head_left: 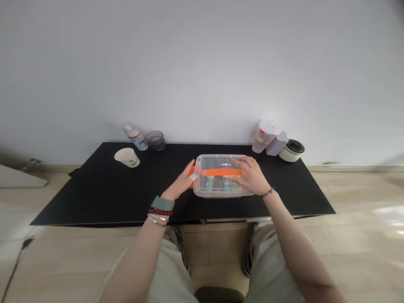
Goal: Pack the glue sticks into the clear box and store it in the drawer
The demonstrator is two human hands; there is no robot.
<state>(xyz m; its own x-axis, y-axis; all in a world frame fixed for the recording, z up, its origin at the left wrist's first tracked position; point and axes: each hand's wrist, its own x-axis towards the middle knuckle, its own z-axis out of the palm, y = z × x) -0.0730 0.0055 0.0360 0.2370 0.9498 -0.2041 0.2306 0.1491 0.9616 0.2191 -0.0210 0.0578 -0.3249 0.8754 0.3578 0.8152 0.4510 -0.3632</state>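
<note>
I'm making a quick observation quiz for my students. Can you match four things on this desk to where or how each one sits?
Things:
1. Paper cup
2. Spray can
3. Orange strap
4. Left hand

Places:
A. Across the lid of the clear plastic box
B. Against the box's left end
C. Tilted toward the wall
D. On its side on the black table

Pairs: 1-D, 2-C, 3-A, 4-B

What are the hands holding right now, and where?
The clear box: left hand at its left end, right hand spread on the lid.
</note>
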